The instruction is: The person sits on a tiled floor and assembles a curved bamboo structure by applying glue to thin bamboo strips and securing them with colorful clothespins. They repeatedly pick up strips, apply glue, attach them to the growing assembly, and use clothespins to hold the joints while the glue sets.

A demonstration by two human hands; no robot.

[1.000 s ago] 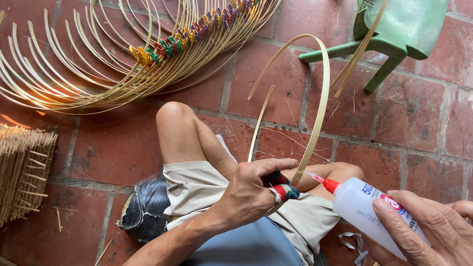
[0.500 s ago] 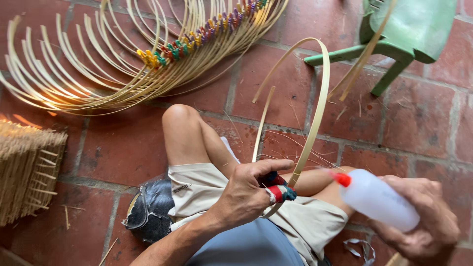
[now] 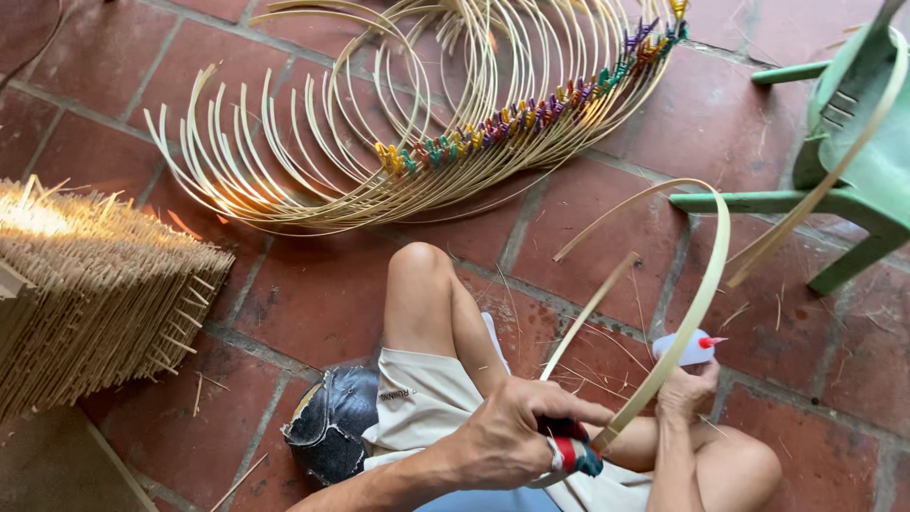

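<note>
A bent bamboo strip curved in a loop at about five o'clock in the view, its crossed ends bound with coloured tape. The left hand had its fingers wrapped tight around that taped joint. The right hand, at four o'clock, gripped a white squeeze bottle with a red nozzle down on the brick floor. Finished hoops lay fanned at twelve o'clock, a green chair at two, a woven bamboo stack at nine.
</note>
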